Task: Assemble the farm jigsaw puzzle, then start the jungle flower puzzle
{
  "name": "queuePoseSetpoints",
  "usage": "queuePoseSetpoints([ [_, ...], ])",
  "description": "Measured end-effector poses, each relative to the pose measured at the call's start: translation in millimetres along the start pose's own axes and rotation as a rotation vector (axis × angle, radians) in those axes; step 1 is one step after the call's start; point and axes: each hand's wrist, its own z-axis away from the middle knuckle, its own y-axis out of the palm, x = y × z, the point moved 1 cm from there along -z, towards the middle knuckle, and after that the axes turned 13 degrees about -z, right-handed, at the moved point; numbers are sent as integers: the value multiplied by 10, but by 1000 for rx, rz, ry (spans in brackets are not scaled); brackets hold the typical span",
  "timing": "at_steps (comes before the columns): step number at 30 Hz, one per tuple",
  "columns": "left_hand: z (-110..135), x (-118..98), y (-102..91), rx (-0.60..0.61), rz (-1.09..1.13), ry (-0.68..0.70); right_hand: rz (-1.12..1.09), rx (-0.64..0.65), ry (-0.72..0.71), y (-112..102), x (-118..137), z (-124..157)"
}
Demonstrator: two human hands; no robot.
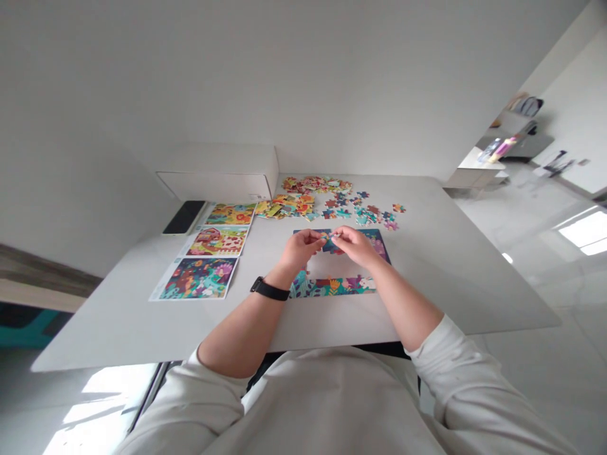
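Observation:
A partly joined jigsaw puzzle (334, 287) lies on the table before me, its border pieces framing a bare middle. Over its far edge, my left hand (306, 245) and my right hand (353, 243) come close together. Each has thumb and fingers pinched, with a small puzzle piece (327, 239) showing between them; the fingertips cover most of it. Whether both hands hold the same piece is too small to tell. Loose dark and teal puzzle pieces (367, 215) are scattered just beyond my hands.
Yellow pieces (289, 205) and red-toned pieces (317, 184) form piles farther back. Printed reference pictures (199, 278) lie at left, below a black phone (184, 217). A white box (218, 183) stands against the wall. The white table (441, 265) has rounded corners.

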Motion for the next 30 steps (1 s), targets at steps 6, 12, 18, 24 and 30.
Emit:
queuePoseSetpoints([
  [6, 0, -61, -23, -87, 42, -5, -25, -40, 18, -24, -34, -15],
  [12, 15, -47, 34, -2, 54, -21, -109, -42, 65, -7, -64, -30],
  [18, -49, -72, -118, -184, 131, 56, 38, -174, -53, -302, 9, -62],
  [24, -103, -97, -302, -287, 198, 81, 44, -408, -141, -661, 1, -163],
  [30, -147, 15, -204, -186, 53, 49, 335, -106, -294, -406, 33, -69],
])
